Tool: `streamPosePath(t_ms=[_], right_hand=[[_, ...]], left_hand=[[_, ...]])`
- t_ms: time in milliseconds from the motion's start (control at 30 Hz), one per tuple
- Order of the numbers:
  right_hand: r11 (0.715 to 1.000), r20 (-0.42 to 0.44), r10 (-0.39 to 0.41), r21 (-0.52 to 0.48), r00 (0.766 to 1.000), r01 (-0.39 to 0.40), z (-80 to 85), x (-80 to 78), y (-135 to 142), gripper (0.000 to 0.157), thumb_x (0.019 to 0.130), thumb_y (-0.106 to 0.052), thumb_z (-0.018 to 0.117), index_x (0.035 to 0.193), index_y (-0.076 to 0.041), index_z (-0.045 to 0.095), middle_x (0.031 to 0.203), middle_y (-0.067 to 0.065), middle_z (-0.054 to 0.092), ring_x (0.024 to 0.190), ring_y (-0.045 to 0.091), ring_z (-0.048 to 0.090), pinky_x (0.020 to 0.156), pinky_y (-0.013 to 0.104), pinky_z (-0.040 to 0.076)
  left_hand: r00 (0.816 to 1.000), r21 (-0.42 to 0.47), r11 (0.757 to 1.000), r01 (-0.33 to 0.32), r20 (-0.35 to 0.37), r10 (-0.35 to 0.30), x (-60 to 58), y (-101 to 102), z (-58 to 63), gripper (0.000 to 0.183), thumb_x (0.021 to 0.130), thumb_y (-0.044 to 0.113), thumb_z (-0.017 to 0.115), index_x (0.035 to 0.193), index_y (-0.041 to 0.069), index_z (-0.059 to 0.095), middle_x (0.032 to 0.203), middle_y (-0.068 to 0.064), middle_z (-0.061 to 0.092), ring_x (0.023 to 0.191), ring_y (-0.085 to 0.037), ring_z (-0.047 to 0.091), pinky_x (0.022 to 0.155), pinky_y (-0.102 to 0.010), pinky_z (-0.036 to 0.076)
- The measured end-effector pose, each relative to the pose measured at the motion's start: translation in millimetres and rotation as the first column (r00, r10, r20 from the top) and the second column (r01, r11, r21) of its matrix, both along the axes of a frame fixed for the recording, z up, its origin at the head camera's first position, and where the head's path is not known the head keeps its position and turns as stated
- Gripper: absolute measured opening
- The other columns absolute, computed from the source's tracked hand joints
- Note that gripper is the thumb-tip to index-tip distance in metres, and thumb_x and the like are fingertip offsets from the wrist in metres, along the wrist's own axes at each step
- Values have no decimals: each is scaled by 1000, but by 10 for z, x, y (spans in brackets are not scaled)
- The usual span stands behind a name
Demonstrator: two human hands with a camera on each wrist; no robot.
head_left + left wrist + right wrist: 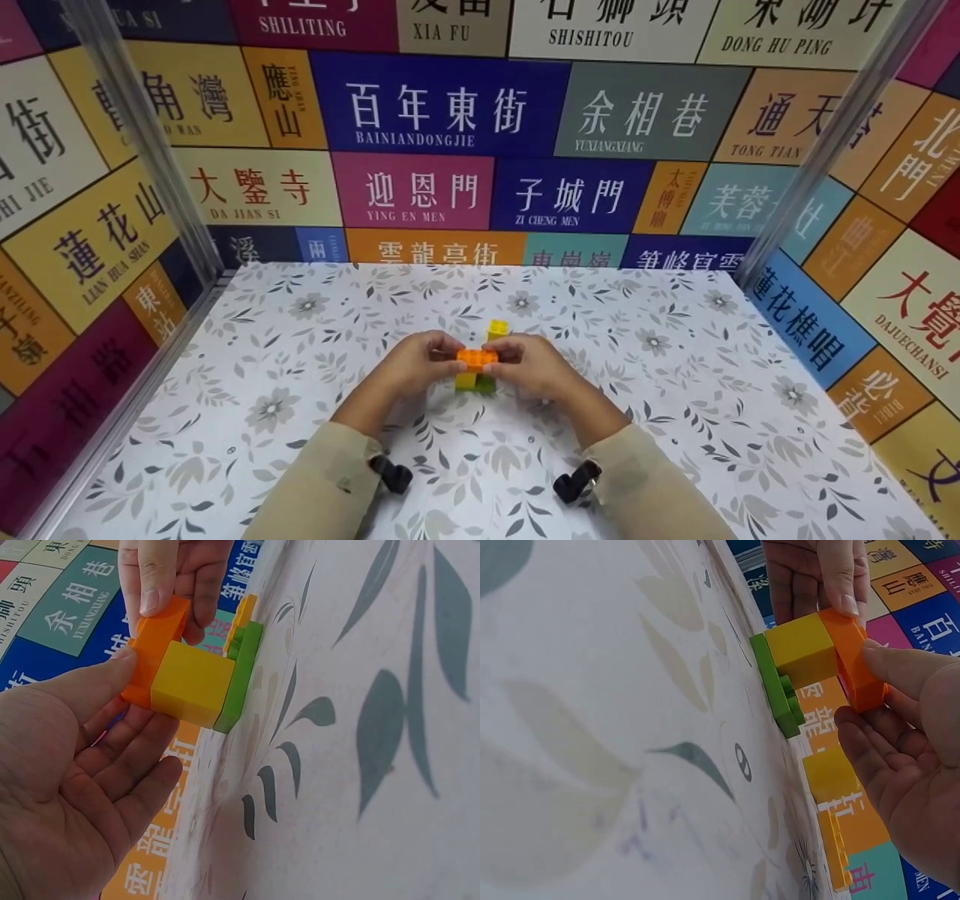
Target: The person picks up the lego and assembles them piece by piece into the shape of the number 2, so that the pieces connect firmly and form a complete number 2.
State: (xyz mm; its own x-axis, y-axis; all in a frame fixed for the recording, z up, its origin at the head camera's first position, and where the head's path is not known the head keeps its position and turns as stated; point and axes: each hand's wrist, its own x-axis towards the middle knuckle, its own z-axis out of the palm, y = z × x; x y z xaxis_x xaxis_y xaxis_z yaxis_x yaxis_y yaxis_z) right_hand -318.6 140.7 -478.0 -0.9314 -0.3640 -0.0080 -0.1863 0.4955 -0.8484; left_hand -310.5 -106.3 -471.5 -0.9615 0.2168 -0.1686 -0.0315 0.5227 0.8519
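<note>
Both hands grip an orange toy brick (477,360) from its two ends over the middle of the table. My left hand (414,365) pinches the left end between thumb and fingers, while my right hand (536,367) pinches the other. Directly under the orange brick is a yellow block (193,682), which stands at one end of a flat green piece (777,686). The green piece lies on the table, its bare studs showing beside the yellow block. The orange brick reaches past the yellow block, over those studs.
Behind the right fingers are another yellow block (831,774) and a thin studded yellow piece (832,851). White leaf-patterned paper covers the table (300,450). Panels with Chinese street names (439,105) enclose the back and sides. A black wrist device (391,474) sits at the left cuff.
</note>
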Motion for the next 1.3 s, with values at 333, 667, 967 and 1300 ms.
streamPosePath(t_ms=[333,667,967,1300], right_hand=[[998,-6,-61,-32,998,60,38,-77,67,36,101,-30,76,132,-12,75,126,2,78,115,19,71,104,40,60],[972,43,-234,-6,971,234,36,-306,157,38,101,-27,75,138,-20,70,136,2,73,126,24,68,113,45,56],[981,8,-188,54,982,187,92,-511,150,47,102,-26,74,146,-13,64,148,9,67,141,31,60,117,49,53],[975,85,-195,126,977,184,5,-661,101,51,99,-28,78,146,-14,64,146,8,67,140,29,61,118,48,52]], left_hand=[[1000,12,1000,4,-8,-4,-2,12,1,21,95,26,83,114,24,75,122,3,76,121,-20,71,114,-45,55],[999,16,1000,4,32,-5,-31,2,-4,22,94,27,84,115,26,75,123,4,74,120,-19,70,114,-45,54],[998,14,1000,-14,57,13,-34,-13,6,23,94,28,85,114,27,75,125,4,73,121,-19,69,115,-45,54],[997,-14,1000,-18,79,19,-50,-2,12,21,94,28,84,113,29,75,125,5,73,119,-18,70,115,-45,54]])
